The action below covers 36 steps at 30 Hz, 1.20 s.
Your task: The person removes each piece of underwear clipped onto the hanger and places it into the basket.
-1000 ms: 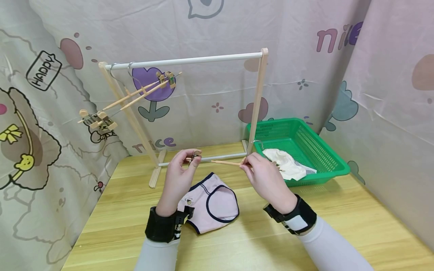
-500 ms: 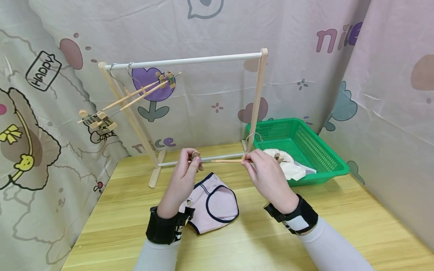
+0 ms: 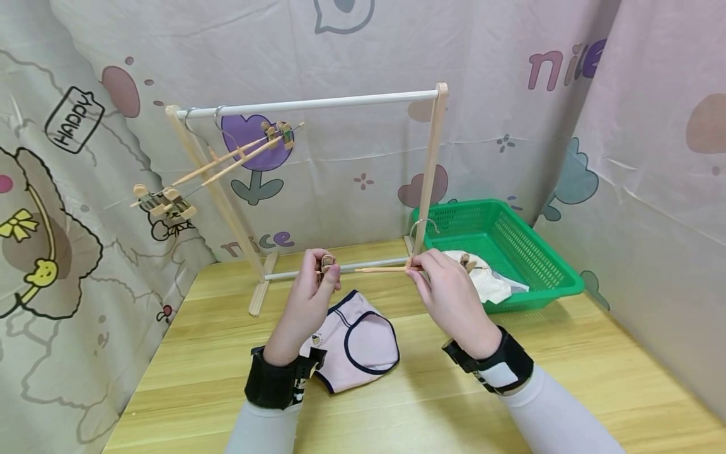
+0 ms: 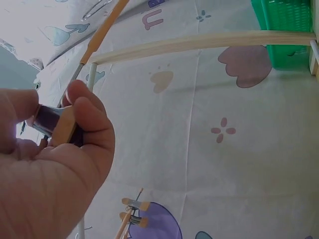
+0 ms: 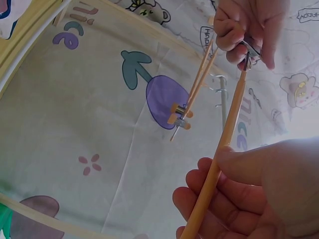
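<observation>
Both hands hold a clip hanger (image 3: 381, 270) with a wooden rod, raised near the drying rack's lower bar. My left hand (image 3: 309, 287) grips the wooden clip (image 3: 326, 263) at the hanger's left end; in the left wrist view the fingers curl round this clip (image 4: 64, 125). At the middle of the rod, my right hand (image 3: 452, 296) pinches it between thumb and fingers, as the right wrist view of the rod (image 5: 230, 122) shows. The metal hook stands up above that hand. Pink underpants (image 3: 340, 372) with navy trim lie flat on the table below.
A rack with a white top bar (image 3: 317, 103) stands behind the hands. Two more clip hangers (image 3: 244, 159) hang at its left end. At the right is a green basket (image 3: 553, 252) with white cloth (image 3: 492, 285) at its near side. Printed curtains surround the wooden table (image 3: 187, 378).
The hanger's hook has swung up from lying low beside the basket to standing above my right hand. The right-end clip has come into clearer view. Both hands have shifted only slightly.
</observation>
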Available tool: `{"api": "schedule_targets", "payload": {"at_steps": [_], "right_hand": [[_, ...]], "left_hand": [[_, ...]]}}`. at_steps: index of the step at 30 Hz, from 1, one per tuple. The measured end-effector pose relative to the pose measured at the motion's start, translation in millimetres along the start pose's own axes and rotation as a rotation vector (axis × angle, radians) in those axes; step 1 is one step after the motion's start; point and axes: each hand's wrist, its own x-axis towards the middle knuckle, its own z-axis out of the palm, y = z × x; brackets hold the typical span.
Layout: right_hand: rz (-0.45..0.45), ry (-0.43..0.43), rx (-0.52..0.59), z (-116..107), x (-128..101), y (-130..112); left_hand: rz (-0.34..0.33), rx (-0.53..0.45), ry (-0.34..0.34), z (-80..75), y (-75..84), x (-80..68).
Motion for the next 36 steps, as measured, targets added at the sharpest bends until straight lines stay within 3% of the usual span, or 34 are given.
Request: {"api": "schedule_targets", "payload": {"at_steps": [9,19,30,36], "right_hand": [[-0.026,0.036,0.002,2.4,-0.1,0.1],[-0.084,0.162,0.023,2.2,-0.9,-2.7],[-0.360,0.393,0.064,0.0,-0.3,-8.6],[-0.554,0.434,0.105,1.2,0.8,-14.8]], "left_hand": [[-0.021,-0.099,0.052,2.9,-1.7,2.3],[-0.067,-0.158,0.120,1.8,-0.4,1.6],[-0.069,-0.226,0.221,-12.1,6.2,-1.6],[-0.092,-0.263,0.294,-19.1,9.3,-2.2]]}}
